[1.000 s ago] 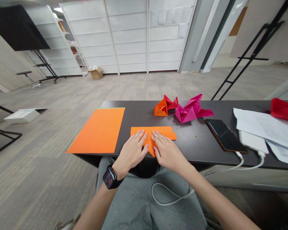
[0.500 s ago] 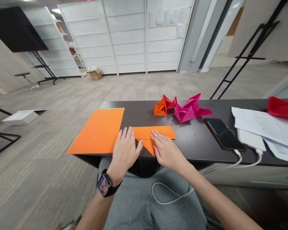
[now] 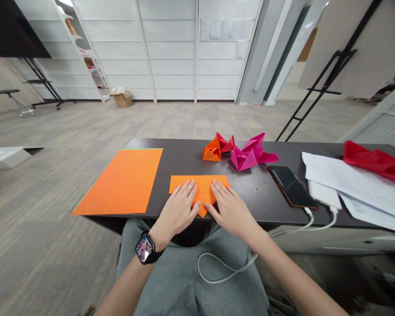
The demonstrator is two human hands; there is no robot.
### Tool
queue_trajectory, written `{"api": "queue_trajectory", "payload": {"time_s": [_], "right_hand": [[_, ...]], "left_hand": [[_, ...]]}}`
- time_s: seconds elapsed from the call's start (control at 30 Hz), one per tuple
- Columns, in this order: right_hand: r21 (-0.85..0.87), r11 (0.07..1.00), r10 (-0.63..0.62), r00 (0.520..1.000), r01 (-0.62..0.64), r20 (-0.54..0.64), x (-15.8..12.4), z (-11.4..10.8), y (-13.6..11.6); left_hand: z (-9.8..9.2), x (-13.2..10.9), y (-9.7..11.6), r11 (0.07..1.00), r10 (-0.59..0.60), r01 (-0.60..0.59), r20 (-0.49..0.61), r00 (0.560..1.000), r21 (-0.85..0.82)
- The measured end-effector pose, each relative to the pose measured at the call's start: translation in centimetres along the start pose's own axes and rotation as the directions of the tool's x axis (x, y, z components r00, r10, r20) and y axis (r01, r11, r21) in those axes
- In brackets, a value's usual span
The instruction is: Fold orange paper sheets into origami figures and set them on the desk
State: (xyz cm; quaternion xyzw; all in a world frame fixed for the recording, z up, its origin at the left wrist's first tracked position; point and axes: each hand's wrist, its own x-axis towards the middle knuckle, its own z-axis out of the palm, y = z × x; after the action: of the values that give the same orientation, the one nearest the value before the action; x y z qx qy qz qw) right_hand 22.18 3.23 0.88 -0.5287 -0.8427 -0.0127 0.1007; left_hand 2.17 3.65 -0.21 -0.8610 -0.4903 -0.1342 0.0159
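Folded orange paper (image 3: 200, 186) lies close to the near edge of a dark tabletop (image 3: 260, 202), its point aimed at the seated person. The left hand (image 3: 177, 210) and right hand (image 3: 231, 210) rest flat on it, apart, fingertips nearly meeting, neither gripping. A flat orange sheet (image 3: 118, 181) lies to the left, with bare table between. Beyond stand origami models (image 3: 240, 153). To the right, a smartphone (image 3: 292, 186) sits just beside printed papers (image 3: 358, 184), their text too small to read. A smartwatch (image 3: 145, 248) circles the left wrist.

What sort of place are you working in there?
Probably an office or studio workroom: a carpet-tile floor, white perforated wall panels, a wall screen on a black stand, and a dark table holding a pink origami model.
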Motion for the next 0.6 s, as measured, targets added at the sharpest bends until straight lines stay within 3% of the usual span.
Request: {"api": "queue_trajectory", "payload": {"time_s": [0.23,0.6], "right_hand": [[-0.050,0.999,-0.017,1.000,0.017,0.000,-1.5,-0.7,4.6],[-0.039,0.999,0.002,0.990,-0.007,-0.139,-2.4,0.7,5.4]], "left_hand": [[-0.3,0.1,0.0,1.000,-0.003,0.003,0.031,1.000,-0.007],[-0.3,-0.1,-0.6,0.999,0.040,-0.041,-0.027,0.999,-0.029]]}}
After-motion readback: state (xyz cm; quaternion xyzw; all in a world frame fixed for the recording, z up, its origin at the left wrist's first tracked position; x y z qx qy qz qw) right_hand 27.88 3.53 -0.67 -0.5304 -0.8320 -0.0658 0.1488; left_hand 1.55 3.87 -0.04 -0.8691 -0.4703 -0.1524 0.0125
